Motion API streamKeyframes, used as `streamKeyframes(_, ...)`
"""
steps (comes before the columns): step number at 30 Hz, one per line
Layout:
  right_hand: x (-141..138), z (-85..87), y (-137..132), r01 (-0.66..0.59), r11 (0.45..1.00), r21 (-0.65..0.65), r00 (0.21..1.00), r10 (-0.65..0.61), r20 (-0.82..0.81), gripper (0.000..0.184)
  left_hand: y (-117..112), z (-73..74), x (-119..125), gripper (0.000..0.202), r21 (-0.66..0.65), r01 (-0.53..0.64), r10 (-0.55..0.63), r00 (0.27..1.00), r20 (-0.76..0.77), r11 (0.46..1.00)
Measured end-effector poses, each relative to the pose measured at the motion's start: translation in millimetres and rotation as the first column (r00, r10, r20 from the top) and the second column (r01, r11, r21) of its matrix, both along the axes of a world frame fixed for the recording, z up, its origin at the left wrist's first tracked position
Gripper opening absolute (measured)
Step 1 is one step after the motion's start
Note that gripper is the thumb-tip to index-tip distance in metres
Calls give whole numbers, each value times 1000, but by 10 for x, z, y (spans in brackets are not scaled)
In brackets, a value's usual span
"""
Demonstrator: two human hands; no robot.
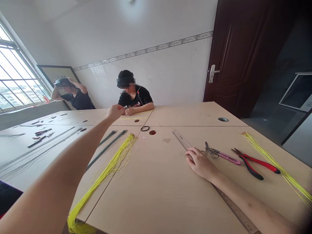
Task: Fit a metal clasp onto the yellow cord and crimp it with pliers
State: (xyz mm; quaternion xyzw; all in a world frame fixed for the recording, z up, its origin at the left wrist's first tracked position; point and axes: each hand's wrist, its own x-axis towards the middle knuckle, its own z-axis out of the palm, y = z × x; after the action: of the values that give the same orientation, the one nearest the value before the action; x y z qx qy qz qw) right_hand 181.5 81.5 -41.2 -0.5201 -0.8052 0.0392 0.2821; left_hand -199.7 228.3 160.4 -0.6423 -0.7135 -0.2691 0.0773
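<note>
My left hand (114, 112) is stretched far forward over the table, its fingers pinched together. Anything between those fingertips is too small to make out. With bent fingers, my right hand (200, 163) grips a clear ruler (180, 139) lying on the tabletop; my forearm covers part of it. Just right of that hand lie small scissors (209, 150), a pink-handled cutter knife (226, 157) and red-and-black pliers (254, 162). Bundles of yellow cord (114, 156) and dark green cord (107, 148) lie below my left arm's reach.
Another yellow cord bundle (268, 151) runs along the right edge. A black ring-shaped band (145, 128) and a small label (144, 137) lie near a cable hole (152, 132). Two people sit across the table (156, 195). Tools (41, 136) and thin wires lie at left.
</note>
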Motion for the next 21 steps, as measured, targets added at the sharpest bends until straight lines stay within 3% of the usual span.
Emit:
streamKeyframes(10,-17,35,-18,12,1000,-7,1000,-12,16,21,-710,1223,99,26,232,-50,48,999,14,972)
streamKeyframes(21,1,10,-10,0,1000,-2,999,0,42,22,-1438,2168,272,28,446,-4,14,1000,-20,895)
